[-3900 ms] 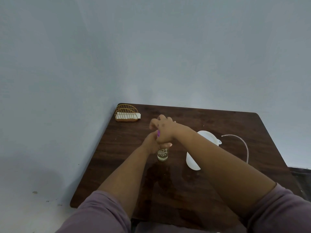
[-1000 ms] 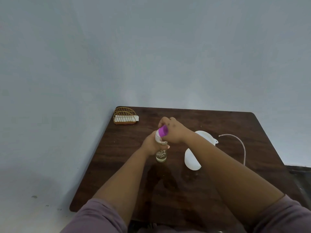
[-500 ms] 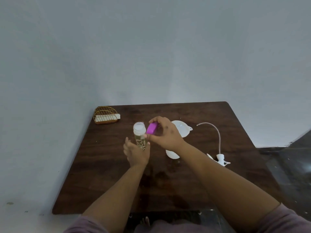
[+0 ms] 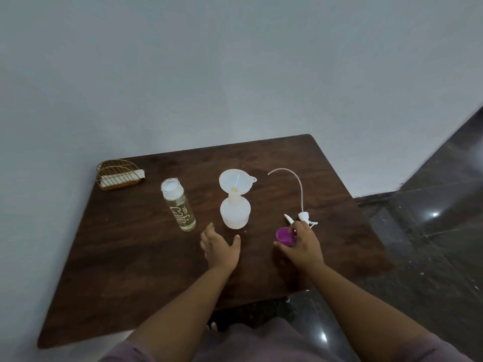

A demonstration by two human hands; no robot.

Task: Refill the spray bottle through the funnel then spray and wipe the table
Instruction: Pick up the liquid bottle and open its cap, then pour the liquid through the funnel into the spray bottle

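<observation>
Dark wood-grain surface (image 4: 125,270), things laid out across it, both hands low near the front

From the left: a gold wire holder (image 4: 119,174) with something white in it, a clear cylindrical bottle (image 4: 179,205) of pale liquid, uncapped, lettering reading roughly "café"; the left hand (image 4: 220,248) spread wide and empty; a frosted round spray bottle (image 4: 235,211) with a white funnel (image 4: 235,180) seated in its neck; the right hand (image 4: 300,245) pinching a purple cap (image 4: 285,236), just before the white sprayer head (image 4: 304,217) with its curved tube
</observation>
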